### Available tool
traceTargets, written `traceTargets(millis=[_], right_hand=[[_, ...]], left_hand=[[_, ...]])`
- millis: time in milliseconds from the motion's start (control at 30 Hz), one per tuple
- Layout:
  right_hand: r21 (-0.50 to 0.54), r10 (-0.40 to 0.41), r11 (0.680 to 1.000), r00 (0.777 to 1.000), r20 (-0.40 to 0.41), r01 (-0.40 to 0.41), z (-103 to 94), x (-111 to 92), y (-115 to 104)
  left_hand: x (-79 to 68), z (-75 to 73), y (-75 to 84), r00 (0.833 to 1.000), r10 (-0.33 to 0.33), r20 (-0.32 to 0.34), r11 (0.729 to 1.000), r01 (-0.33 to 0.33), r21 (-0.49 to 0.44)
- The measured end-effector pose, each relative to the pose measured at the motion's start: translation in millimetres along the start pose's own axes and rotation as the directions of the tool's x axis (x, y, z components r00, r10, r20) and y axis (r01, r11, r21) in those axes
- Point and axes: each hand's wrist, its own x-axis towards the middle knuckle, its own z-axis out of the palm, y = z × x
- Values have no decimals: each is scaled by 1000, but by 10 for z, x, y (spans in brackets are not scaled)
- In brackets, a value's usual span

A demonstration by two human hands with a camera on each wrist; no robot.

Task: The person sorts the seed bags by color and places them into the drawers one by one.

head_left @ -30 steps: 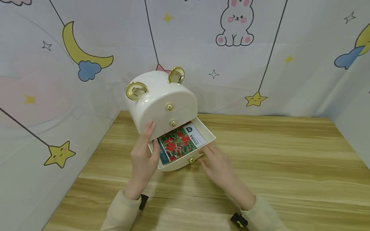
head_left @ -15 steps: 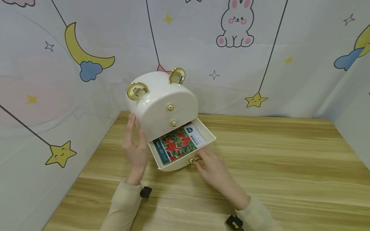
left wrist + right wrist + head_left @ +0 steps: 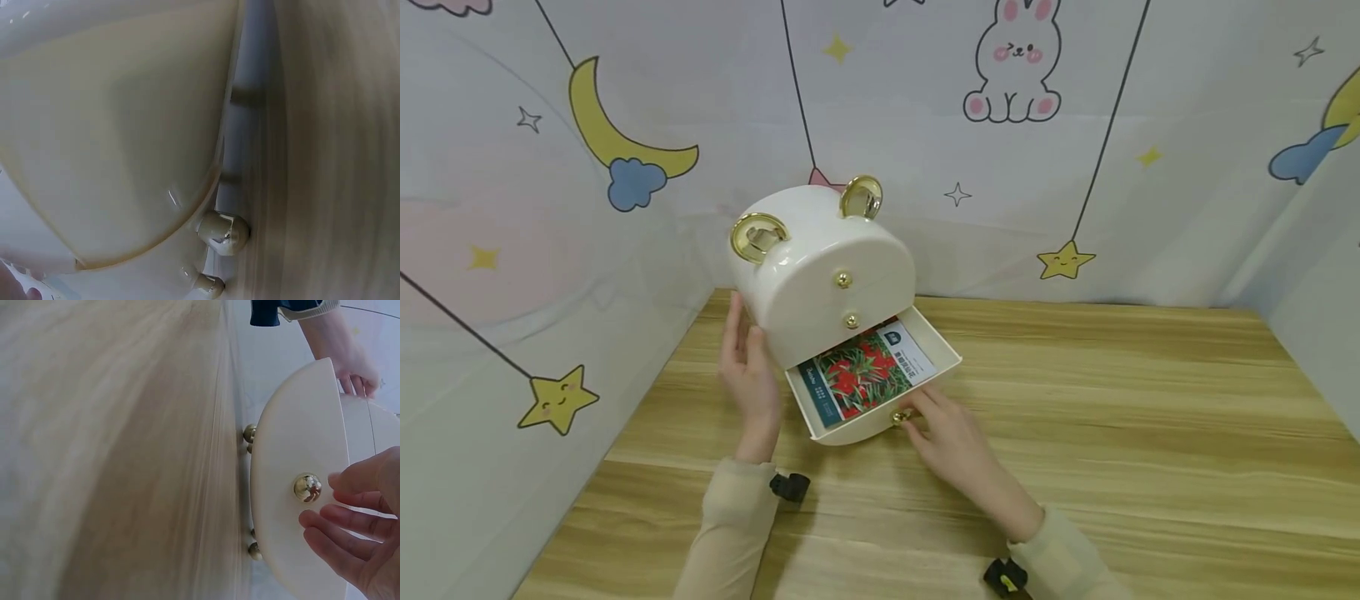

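A white drawer box (image 3: 820, 225) with gold ears and gold knobs stands on the table, its bottom drawer (image 3: 942, 343) pulled out. In that drawer lies a flat printed packet (image 3: 868, 372) with red flowers and green leaves. My left hand (image 3: 751, 387) rests along the left side of the box, fingers pointing up; the left wrist view shows mostly the drawer's underside. My right hand (image 3: 951, 433) is at the drawer front, fingers spread loosely beside the gold knob (image 3: 307, 487). In the right wrist view a small gap shows between thumb and knob.
Wood-grain table (image 3: 1112, 417) runs out to the right and toward me. A white cloth backdrop (image 3: 910, 100) with a rabbit, moons and stars rises close behind the box and along both sides. Small gold ball feet (image 3: 250, 433) hold the box off the table.
My left hand has moved from the box's front and drawer edge to its left side. The right hand has shifted slightly left, toward the drawer knob. Box, drawer and packet look unmoved.
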Motion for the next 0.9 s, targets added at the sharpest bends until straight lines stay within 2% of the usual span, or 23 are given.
traceTargets(millis=[133,233,467,667,900], right_hand=[[13,-5,1000,1000,-5,5,23,14,-6],[24,-13,1000,1000,-17,13,44,21,-6],[35,-29,999,999,-38,30,74,25,7],[36,-28,999,998,-56,30,87,11,13],[26,-3,1000,999,-36,4,117,25,-10]], left_hand=[[47,29,-33,999,-48,-21,995,47,-84],[62,53,-58,998,-58,-31,991,53,-122],[105,78,-110,997,-69,-32,991,65,-121],[179,75,-162,993,-111,34,989,113,-92],[247,60,-194,983,-122,138,987,135,-89]])
